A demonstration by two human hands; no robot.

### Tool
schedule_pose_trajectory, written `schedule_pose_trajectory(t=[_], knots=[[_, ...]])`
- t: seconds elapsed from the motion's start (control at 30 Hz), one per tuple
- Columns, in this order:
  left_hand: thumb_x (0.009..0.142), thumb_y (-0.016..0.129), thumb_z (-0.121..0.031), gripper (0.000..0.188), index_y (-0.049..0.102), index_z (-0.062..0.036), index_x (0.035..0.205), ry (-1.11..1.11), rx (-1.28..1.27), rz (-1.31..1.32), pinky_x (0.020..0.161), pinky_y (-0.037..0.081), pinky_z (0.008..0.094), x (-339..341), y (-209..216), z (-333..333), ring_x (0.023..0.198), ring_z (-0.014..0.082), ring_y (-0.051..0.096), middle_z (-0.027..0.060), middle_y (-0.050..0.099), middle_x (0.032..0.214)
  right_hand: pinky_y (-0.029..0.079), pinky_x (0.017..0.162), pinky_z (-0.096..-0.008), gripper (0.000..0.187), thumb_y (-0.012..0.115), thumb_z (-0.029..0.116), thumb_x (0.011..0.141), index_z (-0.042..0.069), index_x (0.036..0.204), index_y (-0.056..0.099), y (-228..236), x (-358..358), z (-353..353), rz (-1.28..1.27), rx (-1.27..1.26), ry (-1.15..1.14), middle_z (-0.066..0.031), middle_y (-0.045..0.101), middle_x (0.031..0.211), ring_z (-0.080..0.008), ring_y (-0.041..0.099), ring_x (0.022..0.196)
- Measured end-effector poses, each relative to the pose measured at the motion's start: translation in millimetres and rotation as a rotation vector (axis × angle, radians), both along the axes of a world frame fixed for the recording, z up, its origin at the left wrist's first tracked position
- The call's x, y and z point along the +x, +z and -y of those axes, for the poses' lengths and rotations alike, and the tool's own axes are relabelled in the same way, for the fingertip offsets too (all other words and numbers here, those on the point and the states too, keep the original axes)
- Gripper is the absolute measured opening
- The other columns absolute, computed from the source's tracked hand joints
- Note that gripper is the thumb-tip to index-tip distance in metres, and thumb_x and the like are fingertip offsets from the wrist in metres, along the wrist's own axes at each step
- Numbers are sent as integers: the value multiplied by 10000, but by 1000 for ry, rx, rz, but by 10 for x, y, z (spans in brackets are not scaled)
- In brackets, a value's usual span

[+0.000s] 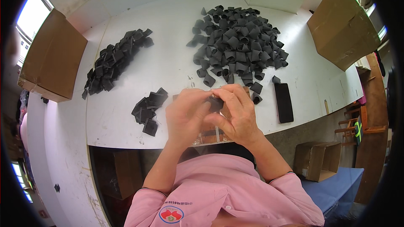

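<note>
My left hand [184,115] and my right hand [240,117] meet in front of me above the table's near edge. Between their fingertips they pinch one small black fabric piece [216,104]; the fingers cover most of it. Left of my left hand lies a small heap of flat black pieces [147,108]. Farther off on the left, a long pile of similar flat pieces [113,61] stretches over the table. A big mound of dark grey, open-ended fabric tubes [242,42] spreads out beyond my hands. A brown object [208,138] is partly hidden under my hands.
A black phone [283,103] rests on the white table [168,54] to the right. Cardboard boxes stand at the far left [54,59] and far right [343,27]. An open carton [317,159] sits low at the right, by a blue surface [336,187] and a wooden stool [351,122].
</note>
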State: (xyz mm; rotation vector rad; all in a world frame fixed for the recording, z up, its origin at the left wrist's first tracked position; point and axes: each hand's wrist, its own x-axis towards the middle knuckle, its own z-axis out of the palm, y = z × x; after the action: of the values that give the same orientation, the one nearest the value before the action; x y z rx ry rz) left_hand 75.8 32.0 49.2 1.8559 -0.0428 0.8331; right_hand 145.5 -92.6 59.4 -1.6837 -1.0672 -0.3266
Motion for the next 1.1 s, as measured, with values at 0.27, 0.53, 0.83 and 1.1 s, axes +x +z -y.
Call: schedule_pose_trajectory(t=[0.27, 0.53, 0.83, 1.1], knots=[[749, 549, 39, 107, 581, -8, 839, 36, -232, -31, 634, 426, 235, 3, -40, 30, 707, 153, 539, 66, 565, 771, 428, 529, -302, 154, 660, 63, 659, 16, 774, 570, -53, 78, -87, 102, -83, 26, -64, 511, 713, -224, 510, 643], [755, 546, 27, 196, 553, 12, 950, -41, -125, 11, 689, 422, 253, 26, -10, 52, 773, 175, 547, 79, 558, 867, 428, 518, -303, 144, 641, 20, 669, 7, 790, 563, -54, -23, -63, -118, -45, 42, -83, 508, 718, -225, 513, 623], [857, 509, -112, 96, 553, -52, 917, -438, -1384, 150, 808, 414, 311, -40, -78, 62, 933, 206, 488, 76, 518, 939, 421, 505, -310, 151, 647, 6, 652, 8, 782, 571, 101, 8, -115, -29, -10, 27, -81, 508, 688, -220, 507, 603], [859, 496, -91, 90, 555, -38, 902, -323, -1184, 72, 806, 403, 306, -90, -129, 117, 892, 184, 505, 82, 540, 936, 405, 504, -310, 143, 663, 1, 624, 5, 728, 565, -149, 30, -118, 35, 69, -6, -69, 491, 668, -215, 490, 614]])
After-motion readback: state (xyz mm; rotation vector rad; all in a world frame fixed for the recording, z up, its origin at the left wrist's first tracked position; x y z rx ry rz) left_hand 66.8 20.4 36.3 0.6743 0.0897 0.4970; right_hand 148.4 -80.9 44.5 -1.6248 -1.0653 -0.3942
